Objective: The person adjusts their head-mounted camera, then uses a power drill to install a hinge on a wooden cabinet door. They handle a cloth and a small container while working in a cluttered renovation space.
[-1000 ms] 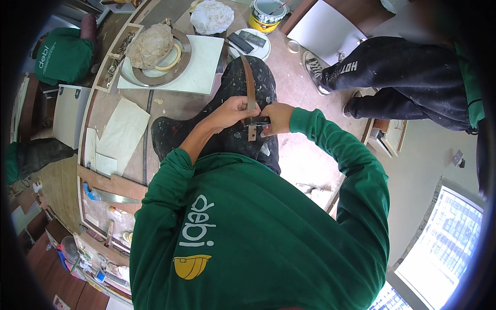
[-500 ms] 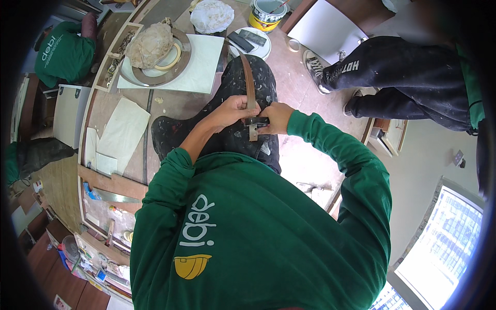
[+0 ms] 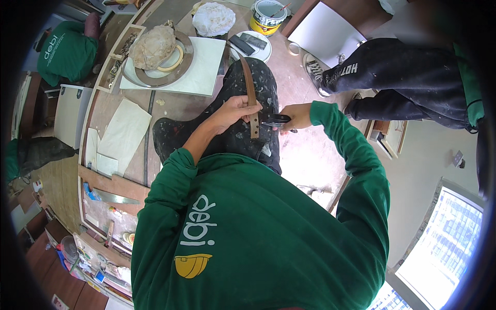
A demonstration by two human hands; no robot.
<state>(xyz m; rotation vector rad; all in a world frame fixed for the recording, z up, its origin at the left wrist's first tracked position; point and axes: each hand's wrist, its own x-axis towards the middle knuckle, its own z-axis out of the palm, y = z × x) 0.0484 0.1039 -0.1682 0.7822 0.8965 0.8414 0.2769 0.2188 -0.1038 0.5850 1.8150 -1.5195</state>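
Note:
My left hand [image 3: 235, 111] grips a long brown strip [image 3: 250, 88] with small holes in its lower end; the strip lies upright in the picture over my dark, paint-spattered trouser leg. Just to its right, my right hand [image 3: 298, 116] is closed on a black tool [image 3: 275, 120], perhaps pliers or a punch, held apart from the strip's holed end. The underside of the tool is partly hidden by my fingers.
A metal ring [image 3: 182, 72] with a crumpled bundle [image 3: 150, 49] rests on a white board [image 3: 199, 82]. A paint bucket [image 3: 263, 20], lid [image 3: 263, 51] and saw [image 3: 113, 197] lie around. One person [image 3: 403, 82] stands at right, another [image 3: 67, 51] is at upper left.
My right hand and the black tool have moved right, off the strip's lower end, which now shows uncovered. My left hand still holds the strip in about the same place.

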